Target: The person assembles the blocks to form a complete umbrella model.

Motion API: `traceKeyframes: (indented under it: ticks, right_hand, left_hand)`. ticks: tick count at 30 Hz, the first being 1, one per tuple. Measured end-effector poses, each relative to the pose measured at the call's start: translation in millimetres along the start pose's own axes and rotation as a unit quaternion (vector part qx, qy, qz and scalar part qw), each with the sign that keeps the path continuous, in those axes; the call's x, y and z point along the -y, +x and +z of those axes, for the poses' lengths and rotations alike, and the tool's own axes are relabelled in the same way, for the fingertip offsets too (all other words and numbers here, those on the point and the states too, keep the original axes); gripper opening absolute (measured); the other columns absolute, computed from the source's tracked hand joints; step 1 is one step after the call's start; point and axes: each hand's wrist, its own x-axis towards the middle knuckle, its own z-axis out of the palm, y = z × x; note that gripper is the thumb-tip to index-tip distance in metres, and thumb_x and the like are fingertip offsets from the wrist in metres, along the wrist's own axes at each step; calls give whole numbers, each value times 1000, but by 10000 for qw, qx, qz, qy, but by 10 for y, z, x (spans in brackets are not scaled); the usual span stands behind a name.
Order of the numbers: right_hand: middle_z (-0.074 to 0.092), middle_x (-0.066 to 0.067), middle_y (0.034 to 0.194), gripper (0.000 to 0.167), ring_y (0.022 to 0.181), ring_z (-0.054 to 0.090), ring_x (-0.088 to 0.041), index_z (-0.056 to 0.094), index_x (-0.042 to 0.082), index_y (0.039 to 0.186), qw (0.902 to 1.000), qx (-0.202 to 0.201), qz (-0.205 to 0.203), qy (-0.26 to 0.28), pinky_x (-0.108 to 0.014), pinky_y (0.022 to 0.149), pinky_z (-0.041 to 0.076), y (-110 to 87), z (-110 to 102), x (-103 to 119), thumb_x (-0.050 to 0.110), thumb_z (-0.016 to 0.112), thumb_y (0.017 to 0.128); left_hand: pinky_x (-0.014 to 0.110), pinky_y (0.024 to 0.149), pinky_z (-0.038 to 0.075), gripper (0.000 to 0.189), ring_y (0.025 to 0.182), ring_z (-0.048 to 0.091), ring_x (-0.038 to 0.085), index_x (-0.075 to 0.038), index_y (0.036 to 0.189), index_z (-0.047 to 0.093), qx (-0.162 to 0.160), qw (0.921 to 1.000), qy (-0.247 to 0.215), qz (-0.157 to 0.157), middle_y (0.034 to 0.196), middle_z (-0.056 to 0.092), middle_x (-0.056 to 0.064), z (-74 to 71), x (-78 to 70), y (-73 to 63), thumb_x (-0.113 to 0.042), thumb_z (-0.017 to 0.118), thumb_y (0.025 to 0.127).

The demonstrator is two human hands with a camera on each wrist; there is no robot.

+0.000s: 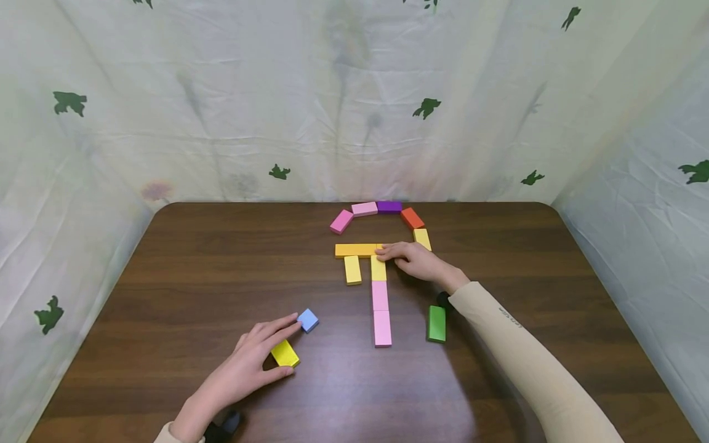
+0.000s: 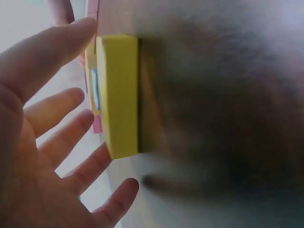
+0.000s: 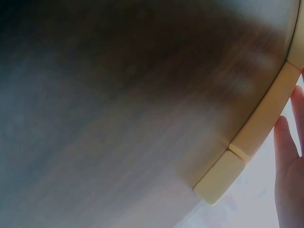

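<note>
At far left we saw a pale curtain (image 1: 105, 160), which ran on round the table (image 1: 138, 344) toward twelve and three o'clock. Near eight o'clock on the tabletop, the left hand (image 1: 249, 363) was spread over the bright yellow block (image 1: 285, 355), its fingers extended and grasping nothing; we could not tell whether any of them touched it. The blue block (image 1: 308, 320) lay at one o'clock from that block, just beside the index fingertip.

Farther right, we found the magenta block (image 1: 341, 221) at eleven o'clock from the orange bar (image 1: 354, 250), and the short yellow block (image 1: 352, 271) at six o'clock from the bar, just beneath it. The light pink block (image 1: 364, 209) sat at two o'clock from the magenta one. From the bar's right end, a column ran toward six o'clock: the upper yellow block (image 1: 378, 271), then two pink blocks (image 1: 381, 314).

The purple block (image 1: 389, 207) lay at three o'clock from the light pink one. Below it, the right hand (image 1: 418, 259) reached leftward, fingers extended and unclenched, fingertips at the orange bar's right end. The red-orange block (image 1: 412, 218) and arc's yellow block (image 1: 422, 237) curved down from purple toward five o'clock. We saw the green block (image 1: 436, 324) near six o'clock from this hand.
</note>
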Motion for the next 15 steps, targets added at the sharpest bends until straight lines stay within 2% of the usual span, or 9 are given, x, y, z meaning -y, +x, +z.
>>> traceKeyframes:
  ticks: [7,11,15]
  right_hand:
    - [58,-5,132,40,130,44,-24,64,5,126,10000,0,26,17,-41,105,35,-10,-2,19,-7,50,91]
    - [58,-4,132,39,130,44,-23,64,5,126,10000,6,46,-6,-41,105,35,-9,2,26,-7,50,91]
    - [58,-4,132,39,130,44,-23,64,5,126,10000,1,84,-20,-41,106,35,-8,2,40,-7,50,91]
  left_hand:
    - [42,83,37,73,118,45,21,-14,140,50,-59,9997,230,-85,142,45,4,45,-1,-52,-27,81,76]
    - [43,83,38,74,117,47,24,-13,139,52,-96,9994,302,-116,134,49,4,50,-9,-57,-26,83,73]
    - [43,84,41,72,113,49,21,-14,138,53,-105,9993,317,-168,125,51,0,33,-25,-59,-23,83,73]
